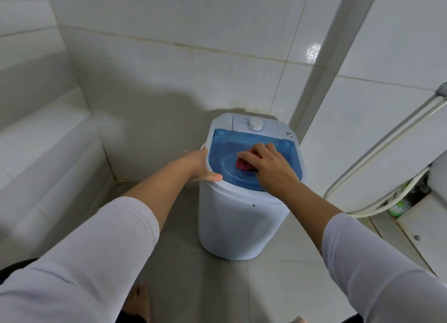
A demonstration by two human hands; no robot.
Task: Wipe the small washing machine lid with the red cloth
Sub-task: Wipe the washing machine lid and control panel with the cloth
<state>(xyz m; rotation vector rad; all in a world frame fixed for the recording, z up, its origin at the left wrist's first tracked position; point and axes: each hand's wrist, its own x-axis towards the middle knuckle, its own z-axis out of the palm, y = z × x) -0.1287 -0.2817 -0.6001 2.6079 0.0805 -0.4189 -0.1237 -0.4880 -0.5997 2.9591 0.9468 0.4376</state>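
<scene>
Pressing down on a crumpled red cloth (pixel 244 164), the right hand (pixel 268 168) lies palm-down over the translucent blue plastic lid (pixel 225 148) of the small white tub-shaped washing machine (pixel 232 226). Its fingers (pixel 249 154) are spread and curved over the cloth, pinning it against the middle of the lid, so only a red edge shows at the fingertips and under the palm. The right forearm reaches in from the lower right, bare from the wrist to a pushed-up white sleeve (pixel 377 262).

The left hand (pixel 202 164) grips the machine's white rim on its left side, thumb (pixel 212 177) laid along the near edge and the other fingers wrapped around the outer side of the rim. The left arm stretches straight from the lower left, also in a white sleeve pushed up the forearm.

Behind the lid, a round white control dial (pixel 256 125) sits on the machine's white panel. The machine stands on a pale tiled floor (pixel 266 286) in the corner of white tiled walls (pixel 169 44). A pale hose (pixel 377 153) runs down the right-hand wall. A bare foot (pixel 137 301) shows at the bottom edge.
</scene>
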